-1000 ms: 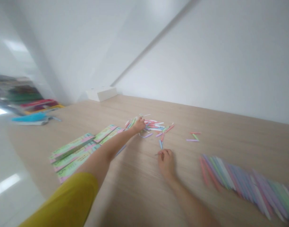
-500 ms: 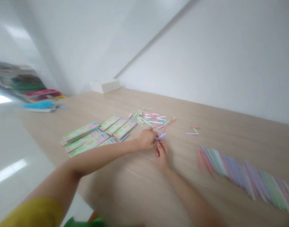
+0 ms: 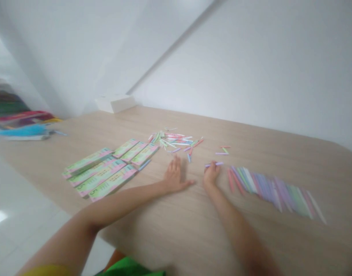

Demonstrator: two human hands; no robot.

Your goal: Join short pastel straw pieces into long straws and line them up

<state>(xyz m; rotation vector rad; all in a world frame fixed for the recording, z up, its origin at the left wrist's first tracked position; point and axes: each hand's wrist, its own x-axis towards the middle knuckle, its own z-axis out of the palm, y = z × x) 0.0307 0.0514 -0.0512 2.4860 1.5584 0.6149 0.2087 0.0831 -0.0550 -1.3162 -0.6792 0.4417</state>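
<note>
My left hand (image 3: 174, 177) lies flat on the wooden table (image 3: 176, 226), fingers stretched out, holding nothing. My right hand (image 3: 211, 173) is closed in a pinch on a thin purple stick (image 3: 214, 164), just left of a long row of pastel sticks (image 3: 272, 189) laid side by side. A loose pile of coloured sticks (image 3: 173, 139) lies beyond both hands. Flat green and pink packets (image 3: 107, 168) lie in a group to the left of my left hand.
A few stray sticks (image 3: 222, 150) lie between the pile and the row. A white box (image 3: 115, 102) stands at the table's far corner against the wall. Blurred coloured items (image 3: 20, 122) sit at the far left. The table's near edge runs by my left forearm.
My left hand drew back from the stick pile, met my right hand, then spread flat on the table. My right hand moved right toward the row with a purple stick.
</note>
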